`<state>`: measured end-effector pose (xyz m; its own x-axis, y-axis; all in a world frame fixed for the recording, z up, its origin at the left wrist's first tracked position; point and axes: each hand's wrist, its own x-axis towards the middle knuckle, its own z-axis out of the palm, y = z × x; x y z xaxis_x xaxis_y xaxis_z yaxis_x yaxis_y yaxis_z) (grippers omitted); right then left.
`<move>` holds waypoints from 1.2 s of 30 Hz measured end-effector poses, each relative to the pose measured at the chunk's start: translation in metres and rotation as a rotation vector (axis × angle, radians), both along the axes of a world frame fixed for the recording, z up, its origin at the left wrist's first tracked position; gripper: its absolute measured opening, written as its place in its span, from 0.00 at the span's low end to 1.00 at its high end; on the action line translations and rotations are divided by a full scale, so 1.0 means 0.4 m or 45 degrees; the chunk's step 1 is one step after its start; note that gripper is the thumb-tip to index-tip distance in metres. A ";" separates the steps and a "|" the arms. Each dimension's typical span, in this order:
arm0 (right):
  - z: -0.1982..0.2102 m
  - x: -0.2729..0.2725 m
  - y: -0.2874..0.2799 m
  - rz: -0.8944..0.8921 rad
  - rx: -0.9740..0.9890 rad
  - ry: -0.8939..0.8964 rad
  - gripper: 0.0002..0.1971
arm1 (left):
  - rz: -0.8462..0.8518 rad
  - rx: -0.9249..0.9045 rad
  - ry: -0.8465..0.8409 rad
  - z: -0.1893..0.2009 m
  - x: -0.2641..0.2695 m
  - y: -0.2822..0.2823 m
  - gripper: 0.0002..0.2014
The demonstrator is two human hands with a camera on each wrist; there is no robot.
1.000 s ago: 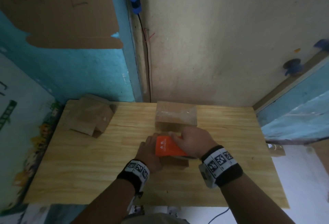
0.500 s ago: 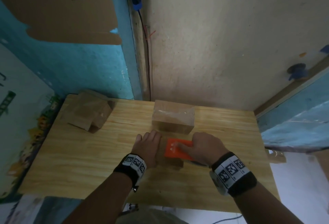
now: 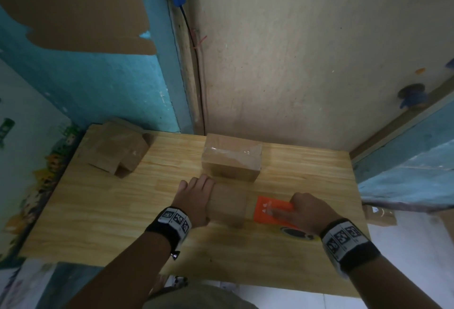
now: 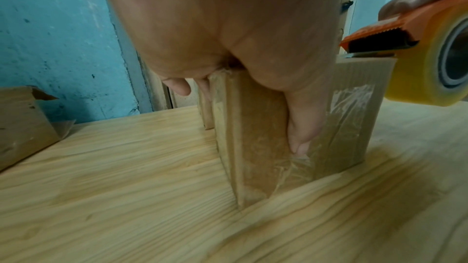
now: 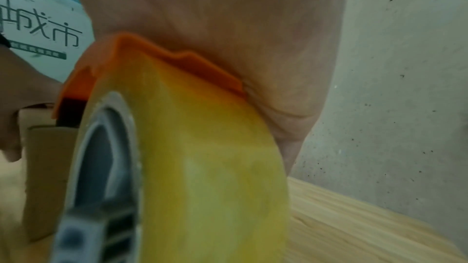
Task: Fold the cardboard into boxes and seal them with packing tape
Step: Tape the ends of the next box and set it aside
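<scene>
Wooden table (image 3: pixel 103 210), hands flanking small box (image 3: pixel 227 204), right edge near.

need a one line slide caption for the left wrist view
Left hand grips a small cardboard box on the wooden table while an orange tape dispenser meets its top edge.

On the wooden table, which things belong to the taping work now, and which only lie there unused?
In use:
small box, held by left hand
tape dispenser, gripped by right hand

Lying about:
taped box behind
open cardboard box, far left corner
</scene>
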<state>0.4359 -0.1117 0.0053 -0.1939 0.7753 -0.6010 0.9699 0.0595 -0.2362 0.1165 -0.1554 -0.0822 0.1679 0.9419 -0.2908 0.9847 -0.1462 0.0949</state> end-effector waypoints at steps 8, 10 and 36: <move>-0.032 0.024 0.007 -0.043 -0.070 0.139 0.43 | 0.028 -0.008 -0.003 0.013 0.007 -0.003 0.50; -0.039 0.028 0.010 -0.047 -0.090 0.167 0.44 | 0.027 -0.003 -0.003 0.012 0.007 -0.003 0.50; -0.074 -0.107 0.065 0.355 -0.045 -0.336 0.47 | 0.013 -0.021 0.069 -0.007 0.014 0.008 0.52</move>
<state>0.3932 -0.0856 -0.0241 -0.2294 0.6924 -0.6841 0.9453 0.3260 0.0130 0.1223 -0.1520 -0.0849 0.1419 0.9386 -0.3145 0.9899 -0.1349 0.0440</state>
